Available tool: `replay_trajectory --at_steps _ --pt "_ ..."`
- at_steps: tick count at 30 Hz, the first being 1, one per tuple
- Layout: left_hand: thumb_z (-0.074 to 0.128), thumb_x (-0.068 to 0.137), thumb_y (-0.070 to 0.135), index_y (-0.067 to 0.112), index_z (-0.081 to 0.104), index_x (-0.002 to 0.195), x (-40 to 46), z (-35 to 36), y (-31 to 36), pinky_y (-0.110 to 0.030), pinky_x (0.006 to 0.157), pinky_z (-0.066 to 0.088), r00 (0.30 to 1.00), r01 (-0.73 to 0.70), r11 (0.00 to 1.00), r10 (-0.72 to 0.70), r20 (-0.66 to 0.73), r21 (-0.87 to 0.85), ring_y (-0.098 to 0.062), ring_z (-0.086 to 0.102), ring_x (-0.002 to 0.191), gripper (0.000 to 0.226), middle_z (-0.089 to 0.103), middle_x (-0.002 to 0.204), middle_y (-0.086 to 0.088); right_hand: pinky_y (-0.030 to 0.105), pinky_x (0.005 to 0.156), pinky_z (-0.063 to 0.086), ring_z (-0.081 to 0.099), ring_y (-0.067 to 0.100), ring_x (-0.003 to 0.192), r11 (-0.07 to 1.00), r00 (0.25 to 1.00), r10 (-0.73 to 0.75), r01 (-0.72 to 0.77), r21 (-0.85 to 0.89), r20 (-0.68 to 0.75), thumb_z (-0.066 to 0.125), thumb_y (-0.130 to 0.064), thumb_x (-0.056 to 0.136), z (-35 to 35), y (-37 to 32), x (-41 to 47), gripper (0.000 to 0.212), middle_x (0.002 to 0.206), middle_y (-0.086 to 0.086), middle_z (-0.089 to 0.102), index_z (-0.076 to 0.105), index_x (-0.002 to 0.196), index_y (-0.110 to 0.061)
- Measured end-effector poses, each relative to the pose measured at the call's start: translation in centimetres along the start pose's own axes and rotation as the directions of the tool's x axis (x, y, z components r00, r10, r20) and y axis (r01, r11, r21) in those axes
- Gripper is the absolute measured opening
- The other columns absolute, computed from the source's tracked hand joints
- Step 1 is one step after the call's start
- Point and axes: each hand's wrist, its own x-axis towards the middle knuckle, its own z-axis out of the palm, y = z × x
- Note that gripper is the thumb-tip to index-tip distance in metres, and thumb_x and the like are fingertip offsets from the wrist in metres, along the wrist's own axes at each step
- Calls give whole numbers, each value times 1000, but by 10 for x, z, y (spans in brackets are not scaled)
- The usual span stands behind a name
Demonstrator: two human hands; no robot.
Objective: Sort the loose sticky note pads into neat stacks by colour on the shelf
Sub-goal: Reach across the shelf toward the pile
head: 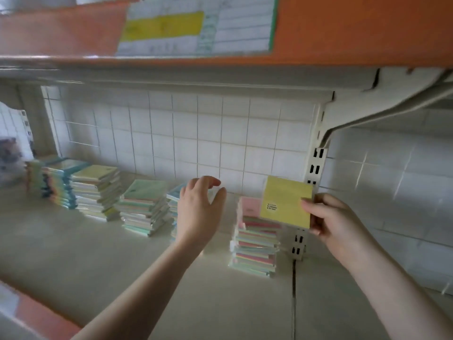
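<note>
My right hand [328,217] pinches a yellow sticky note pad [284,201] by its right edge and holds it tilted just above a pink-topped stack [255,241] of mixed pastel pads. My left hand [198,207] hovers with fingers spread and relaxed over a blue-topped stack [173,192], which it mostly hides. Further left on the shelf [73,253] stand a green-topped stack [144,207], a yellow-topped stack [98,192] and a blue-topped stack [58,182].
A slotted shelf upright [316,165] stands right behind the pink-topped stack, with a bracket and an upper orange shelf [343,33] overhead. A white tiled wall [196,133] backs the shelf. A blurry bag [9,163] sits at far left.
</note>
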Motion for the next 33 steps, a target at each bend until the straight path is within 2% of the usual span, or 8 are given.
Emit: replay_trajectory --at_steps 2,5,11,16,20,23,26,33 --pt "56 87 29 16 66 99 4 -28 -23 -33 85 35 997 -37 990 46 -65 137 -26 53 100 20 64 104 -3 16 34 28 40 16 55 1000 999 -8 8 1 46 61 -2 85 25 -5 8 9 68 7 55 55 80 -9" --pt "42 79 43 16 67 92 13 -72 -65 -37 82 38 982 -36 957 88 -167 288 -32 55 92 39 65 97 -6 16 33 28 40 14 52 1000 995 -9 9 -2 100 61 -3 85 71 -8 20 10 65 6 53 55 79 -9" --pt "44 80 39 17 68 92 17 -149 -159 -38 82 41 972 94 899 10 -235 429 -32 55 91 34 64 97 -5 16 32 26 38 12 47 999 981 24 -32 42 192 59 0 85 183 1 40 15 63 7 48 52 76 -8" --pt "64 84 24 15 69 92 24 -194 -230 -41 81 44 970 191 839 -82 -229 509 -34 57 91 13 65 95 -8 14 31 23 35 13 52 991 968 81 -103 81 238 56 0 88 285 6 54 15 66 7 44 48 79 -9" --pt "72 80 20 16 69 92 36 -218 -271 -40 82 43 966 255 815 -187 -181 520 -34 56 93 13 65 95 -8 16 31 24 37 10 44 986 953 128 -151 65 274 58 -1 87 358 16 66 14 63 5 45 51 79 -9" --pt "64 85 26 20 67 101 43 -231 -299 -36 89 39 951 301 793 -292 -103 530 -29 52 103 17 61 106 -5 15 30 25 37 9 42 981 951 177 -192 34 255 60 -2 86 406 24 78 14 59 3 44 52 77 -9" --pt "54 90 30 25 61 111 47 -238 -320 -29 97 33 908 402 813 -413 -70 422 -22 44 114 23 54 118 -2 13 29 26 38 9 41 977 952 212 -215 -13 222 61 -2 86 445 32 91 21 53 2 42 51 70 -10" --pt "51 91 33 31 56 111 45 -237 -325 -22 95 30 936 331 866 -353 -10 376 -12 39 116 21 50 117 9 12 31 30 43 15 49 965 971 191 -159 -207 147 67 -2 82 479 54 112 16 60 8 48 55 71 -4"
